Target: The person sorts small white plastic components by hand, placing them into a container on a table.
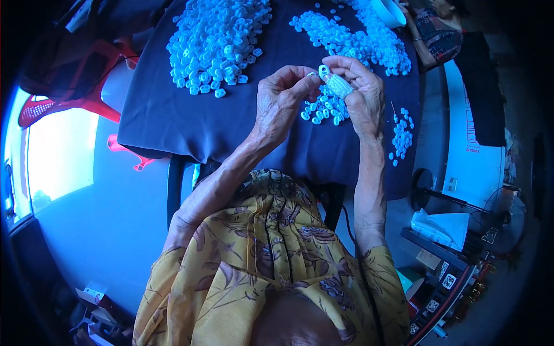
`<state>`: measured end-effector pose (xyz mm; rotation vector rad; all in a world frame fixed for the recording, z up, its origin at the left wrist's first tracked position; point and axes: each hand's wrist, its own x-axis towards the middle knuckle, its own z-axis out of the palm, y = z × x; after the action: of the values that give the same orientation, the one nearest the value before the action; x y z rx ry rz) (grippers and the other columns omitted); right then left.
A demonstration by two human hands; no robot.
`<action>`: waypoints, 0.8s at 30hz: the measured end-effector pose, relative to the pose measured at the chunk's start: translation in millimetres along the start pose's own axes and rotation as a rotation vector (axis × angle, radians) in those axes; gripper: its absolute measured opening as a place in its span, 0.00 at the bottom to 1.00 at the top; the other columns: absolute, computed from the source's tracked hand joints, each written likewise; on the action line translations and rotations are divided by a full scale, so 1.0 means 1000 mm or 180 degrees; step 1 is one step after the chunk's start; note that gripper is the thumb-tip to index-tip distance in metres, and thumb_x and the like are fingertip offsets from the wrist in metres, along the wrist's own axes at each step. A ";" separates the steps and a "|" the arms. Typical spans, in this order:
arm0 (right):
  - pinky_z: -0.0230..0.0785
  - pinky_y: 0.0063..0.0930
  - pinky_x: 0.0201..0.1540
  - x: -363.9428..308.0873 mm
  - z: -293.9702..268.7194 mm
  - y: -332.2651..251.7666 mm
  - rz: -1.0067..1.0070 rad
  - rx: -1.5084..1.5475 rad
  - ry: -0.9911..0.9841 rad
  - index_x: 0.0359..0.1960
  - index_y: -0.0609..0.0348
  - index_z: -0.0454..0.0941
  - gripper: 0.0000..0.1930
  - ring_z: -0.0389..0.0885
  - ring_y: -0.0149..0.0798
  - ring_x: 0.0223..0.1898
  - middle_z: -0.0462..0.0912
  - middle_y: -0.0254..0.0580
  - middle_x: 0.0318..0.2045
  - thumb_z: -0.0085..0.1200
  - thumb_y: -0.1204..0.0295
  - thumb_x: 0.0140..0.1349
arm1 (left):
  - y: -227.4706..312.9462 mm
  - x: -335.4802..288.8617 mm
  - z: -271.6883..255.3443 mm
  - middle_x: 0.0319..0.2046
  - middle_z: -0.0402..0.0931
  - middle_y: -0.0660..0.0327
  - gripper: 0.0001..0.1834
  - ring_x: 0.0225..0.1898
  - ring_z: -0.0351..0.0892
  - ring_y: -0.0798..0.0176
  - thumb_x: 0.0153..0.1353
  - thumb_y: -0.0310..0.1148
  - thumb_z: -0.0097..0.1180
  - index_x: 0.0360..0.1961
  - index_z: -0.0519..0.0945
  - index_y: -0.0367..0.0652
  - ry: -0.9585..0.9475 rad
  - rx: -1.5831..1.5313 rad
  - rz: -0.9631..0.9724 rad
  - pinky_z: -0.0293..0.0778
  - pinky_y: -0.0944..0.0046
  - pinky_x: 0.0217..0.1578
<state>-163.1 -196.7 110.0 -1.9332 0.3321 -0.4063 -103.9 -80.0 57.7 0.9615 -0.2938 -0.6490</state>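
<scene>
Over the dark cloth-covered table (213, 127), my two hands meet at the fingertips. My right hand (366, 95) is closed round a row of small white plastic pieces (339, 85), packed side by side, the end one showing its holes. The fingers of my left hand (279, 104) are pinched together on a small white plastic piece (312, 74), mostly hidden by the fingertips. Just below them on the cloth lies a small heap of loose white two-holed pieces (326, 111). To its right is a scatter of smaller white pieces (402, 138), with a thin needle-like stick (393, 108) at its top.
A large pile of white pieces (210, 40) covers the table's far left; another pile (352, 37) spreads at the far right beside a tilted white bowl (389, 12). Another person (435, 34) sits beyond it. Red plastic chairs (86, 95) stand left; a fan (502, 213) stands right.
</scene>
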 end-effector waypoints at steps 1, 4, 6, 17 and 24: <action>0.67 0.15 0.35 0.000 -0.001 0.000 -0.0001 -0.0001 -0.0001 0.37 0.65 0.75 0.10 0.75 0.25 0.31 0.78 0.37 0.28 0.50 0.79 0.52 | 0.001 0.000 0.000 0.24 0.75 0.61 0.08 0.26 0.72 0.71 0.54 0.30 0.53 0.31 0.75 0.35 0.0002 -0.0013 -0.0024 0.69 0.72 0.32; 0.67 0.15 0.37 0.000 -0.003 0.003 -0.0016 -0.0112 -0.0115 0.38 0.66 0.74 0.11 0.75 0.26 0.32 0.78 0.40 0.30 0.49 0.80 0.52 | 0.001 -0.001 0.001 0.24 0.75 0.61 0.09 0.26 0.72 0.71 0.54 0.31 0.54 0.31 0.75 0.35 -0.0001 -0.0062 -0.0071 0.68 0.72 0.31; 0.67 0.16 0.37 0.000 -0.003 0.005 -0.0184 -0.0113 -0.0098 0.39 0.66 0.75 0.11 0.75 0.27 0.32 0.78 0.39 0.30 0.48 0.80 0.52 | 0.002 -0.001 0.001 0.24 0.75 0.61 0.10 0.26 0.72 0.71 0.53 0.31 0.55 0.31 0.75 0.35 0.0002 -0.0093 -0.0094 0.68 0.72 0.30; 0.65 0.16 0.36 0.001 -0.004 0.008 -0.0685 -0.0547 -0.0224 0.37 0.61 0.77 0.12 0.73 0.26 0.32 0.77 0.36 0.29 0.45 0.80 0.52 | 0.000 0.000 0.000 0.25 0.76 0.60 0.11 0.26 0.75 0.69 0.52 0.31 0.56 0.32 0.76 0.34 -0.0012 -0.0295 -0.0262 0.70 0.71 0.31; 0.64 0.15 0.35 0.001 -0.002 0.015 -0.0879 -0.0754 -0.0194 0.37 0.61 0.77 0.13 0.73 0.26 0.32 0.76 0.36 0.29 0.43 0.84 0.50 | -0.003 0.002 -0.003 0.26 0.76 0.59 0.11 0.27 0.76 0.68 0.52 0.30 0.56 0.33 0.76 0.33 -0.0063 -0.0302 -0.0322 0.72 0.70 0.32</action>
<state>-163.4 -204.5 96.6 -2.2285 0.0742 -0.5047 -102.3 -80.3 53.7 0.8834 -0.2308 -0.7589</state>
